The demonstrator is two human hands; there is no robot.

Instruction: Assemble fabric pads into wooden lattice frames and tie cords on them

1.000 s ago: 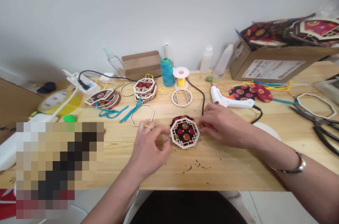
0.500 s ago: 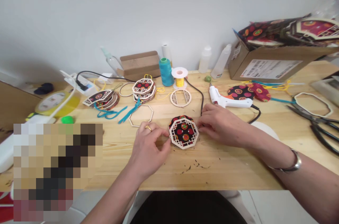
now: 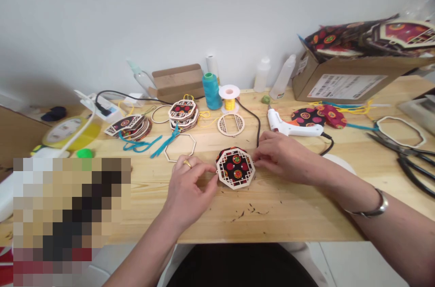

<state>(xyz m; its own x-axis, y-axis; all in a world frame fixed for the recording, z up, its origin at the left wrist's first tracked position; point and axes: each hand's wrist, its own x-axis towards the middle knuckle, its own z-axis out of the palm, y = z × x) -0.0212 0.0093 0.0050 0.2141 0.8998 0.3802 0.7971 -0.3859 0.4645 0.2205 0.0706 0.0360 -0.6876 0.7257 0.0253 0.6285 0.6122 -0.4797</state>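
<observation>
An octagonal wooden lattice frame [image 3: 252, 174] lies over a piece of dark patterned fabric [image 3: 234, 167] with red, orange and green motifs, near the front of the table. My left hand [image 3: 193, 185] pinches the frame's left edge between thumb and fingertips. On the opposite side, the fingers of my right hand [image 3: 283, 155] are closed at the right edge, by a small tab. A rim of fabric sticks out beyond the frame at the back. Behind it lies a round lattice piece [image 3: 221, 125], and a plain octagonal ring [image 3: 194, 144] is to the left.
A white glue gun [image 3: 295, 129] lies behind my right hand. Stacked lattice pieces [image 3: 183, 112], blue thread [image 3: 212, 91] and a yellow spool [image 3: 229, 98] stand at the back. Scissors [image 3: 408, 160] are at right, below a cardboard box [image 3: 346, 81]. Yellow tape [image 3: 88, 135] is at left.
The frame has turned or shifted slightly over the fabric, so less fabric shows at its back edge. Both hands stay at its sides. The view has shifted a little.
</observation>
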